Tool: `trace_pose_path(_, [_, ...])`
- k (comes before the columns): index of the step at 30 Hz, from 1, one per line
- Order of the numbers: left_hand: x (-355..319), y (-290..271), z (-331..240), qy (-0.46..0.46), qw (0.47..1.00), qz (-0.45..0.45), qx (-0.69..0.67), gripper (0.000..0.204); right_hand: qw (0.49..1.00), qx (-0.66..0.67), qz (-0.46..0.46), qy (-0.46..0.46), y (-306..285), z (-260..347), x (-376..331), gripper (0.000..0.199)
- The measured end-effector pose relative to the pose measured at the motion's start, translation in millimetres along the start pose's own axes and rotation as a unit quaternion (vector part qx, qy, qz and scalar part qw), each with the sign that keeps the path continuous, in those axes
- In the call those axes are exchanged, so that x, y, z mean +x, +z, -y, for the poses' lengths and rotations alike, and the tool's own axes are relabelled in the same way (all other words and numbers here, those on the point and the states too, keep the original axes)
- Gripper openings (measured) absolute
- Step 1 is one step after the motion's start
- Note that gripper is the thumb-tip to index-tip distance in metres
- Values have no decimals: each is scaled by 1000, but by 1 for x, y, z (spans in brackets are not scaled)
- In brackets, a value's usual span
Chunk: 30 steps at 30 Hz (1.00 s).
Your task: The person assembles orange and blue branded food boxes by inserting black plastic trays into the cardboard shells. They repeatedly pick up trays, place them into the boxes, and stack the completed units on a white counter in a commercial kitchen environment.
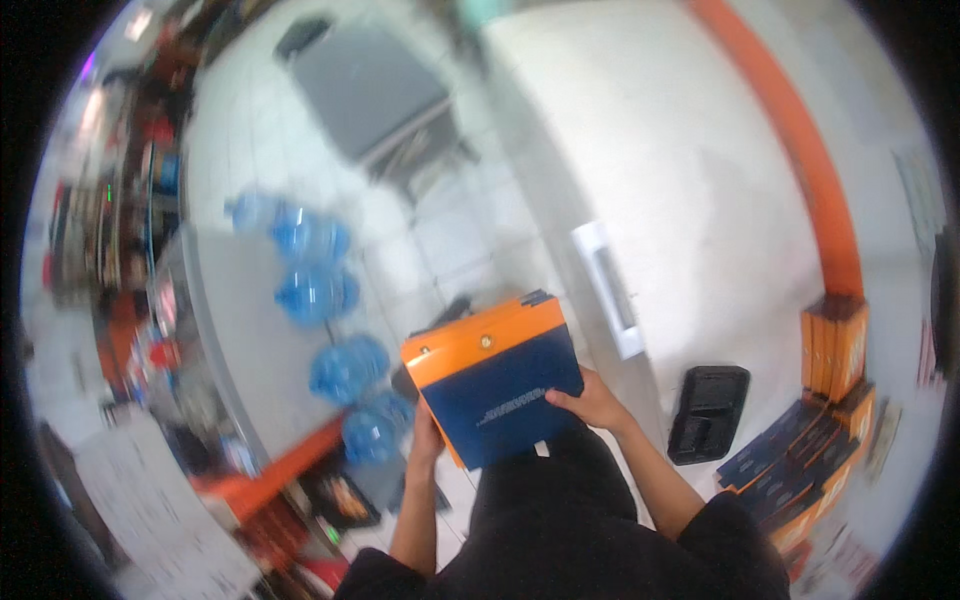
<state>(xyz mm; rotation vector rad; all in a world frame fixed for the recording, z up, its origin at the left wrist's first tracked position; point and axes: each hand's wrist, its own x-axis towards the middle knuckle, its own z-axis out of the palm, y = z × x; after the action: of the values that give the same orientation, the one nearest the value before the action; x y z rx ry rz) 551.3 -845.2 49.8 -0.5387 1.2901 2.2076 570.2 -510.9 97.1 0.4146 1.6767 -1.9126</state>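
Observation:
I hold a stack of flat orange-and-navy packs (505,385) in front of my body, tilted a little. Its top face has an orange band with a small round gold-coloured mark, and a dark blue part with pale print; whether they are folders or boxes I cannot tell. My left hand (427,432) grips the left edge, its fingers partly hidden behind and under the stack. On the other side my right hand (593,402) closes round the right edge, thumb lying on the dark blue face.
To my right runs a white counter (690,200), with a black compartment tray (709,414) on it. Similar orange-and-navy packs (790,462) are piled beyond the tray. Large blue water bottles (318,292) stand on the tiled floor at left. A grey table (368,85) stands farther off.

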Motion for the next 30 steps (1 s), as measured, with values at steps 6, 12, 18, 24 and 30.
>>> trace_pose_path(6, [92,191,-47,-8,987,124,97,61,965,16,-203,-165,-104,67,-69,97])
trace_pose_path(12, [164,348,-65,46,915,305,259,63,916,167,-318,-181,-178,60,-87,72])
trace_pose_path(18, [259,400,-59,-82,893,368,248,63,847,228,-436,-203,-204,44,-63,61])
trace_pose_path(24, [362,429,-59,-177,887,370,212,54,602,506,-589,-186,-191,32,-18,60])
trace_pose_path(30, [471,415,-98,-209,850,415,247,52,488,441,-735,-163,-192,-18,4,59])
